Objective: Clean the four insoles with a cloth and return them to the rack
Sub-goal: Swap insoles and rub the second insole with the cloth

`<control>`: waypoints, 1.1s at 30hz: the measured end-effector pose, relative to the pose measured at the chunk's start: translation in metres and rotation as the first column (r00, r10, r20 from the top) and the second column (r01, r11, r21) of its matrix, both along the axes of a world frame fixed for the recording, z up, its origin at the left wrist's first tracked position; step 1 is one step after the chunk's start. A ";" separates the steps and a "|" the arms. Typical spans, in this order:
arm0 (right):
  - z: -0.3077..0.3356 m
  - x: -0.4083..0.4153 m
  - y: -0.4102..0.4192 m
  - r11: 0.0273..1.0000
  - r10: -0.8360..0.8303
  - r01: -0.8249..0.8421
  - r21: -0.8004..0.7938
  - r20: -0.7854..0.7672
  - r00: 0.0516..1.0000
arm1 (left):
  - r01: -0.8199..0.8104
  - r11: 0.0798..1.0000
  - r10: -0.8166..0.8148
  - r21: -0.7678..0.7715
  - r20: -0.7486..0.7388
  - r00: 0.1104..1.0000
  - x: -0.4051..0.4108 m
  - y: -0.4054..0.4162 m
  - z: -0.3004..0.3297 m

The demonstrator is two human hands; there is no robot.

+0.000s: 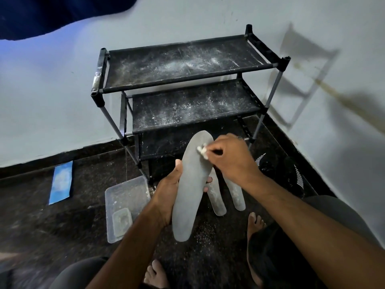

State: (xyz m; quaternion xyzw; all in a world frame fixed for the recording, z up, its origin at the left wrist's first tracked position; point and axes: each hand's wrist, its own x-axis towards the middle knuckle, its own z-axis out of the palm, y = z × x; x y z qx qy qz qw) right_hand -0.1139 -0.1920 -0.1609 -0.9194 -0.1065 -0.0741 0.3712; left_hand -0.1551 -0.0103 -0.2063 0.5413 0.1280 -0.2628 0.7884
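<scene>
A: What is seen of the room?

B: A dark speckled floor (62, 226) is met by a pale wall (52, 90); a dusty black rack (183, 84) is set in the corner. No writing can be read.

A: And the hands?

B: A grey insole (191, 184) is gripped from beneath by the left hand (168, 188). A small white cloth (203, 151) is pinched against its toe end by the right hand (231, 157). Two more insoles (216, 197) are leaned near the rack, beside a clear tray (125, 205).

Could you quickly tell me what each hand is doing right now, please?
Left hand: grips the grey insole at its middle.
Right hand: pinches a small white cloth against the insole.
</scene>
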 end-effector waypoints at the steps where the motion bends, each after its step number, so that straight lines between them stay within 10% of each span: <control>1: -0.002 0.002 -0.002 0.997 -0.050 0.052 -0.053 0.042 0.998 | 0.006 1.000 -0.006 0.005 0.005 1.000 0.000 0.001 -0.002; 7: -0.017 -0.015 0.019 0.949 0.259 -0.284 -0.140 -0.173 0.950 | -0.077 0.991 0.074 0.106 0.023 0.997 0.005 0.005 -0.011; 13: -0.010 -0.002 0.008 0.985 0.091 -0.082 -0.154 0.053 0.994 | -0.064 0.996 0.066 -0.068 0.029 0.997 0.004 0.003 -0.007; 19: -0.019 -0.018 0.022 0.910 0.309 -0.345 -0.230 -0.178 0.934 | -0.069 0.996 0.069 0.051 0.000 0.998 0.002 0.001 -0.004; 26: -0.012 -0.016 0.020 0.899 0.258 -0.262 -0.351 -0.060 0.964 | -0.152 0.988 0.153 0.013 -0.020 0.988 0.002 0.001 -0.001; 30: -0.019 -0.028 0.027 0.879 0.387 -0.447 -0.162 -0.305 0.870 | -0.140 0.989 0.139 -0.050 -0.036 0.990 -0.001 0.000 0.000; 33: -0.009 -0.019 0.020 0.936 0.328 -0.346 -0.061 -0.201 0.923 | -0.125 0.991 0.125 -0.039 -0.008 0.992 0.001 0.003 0.000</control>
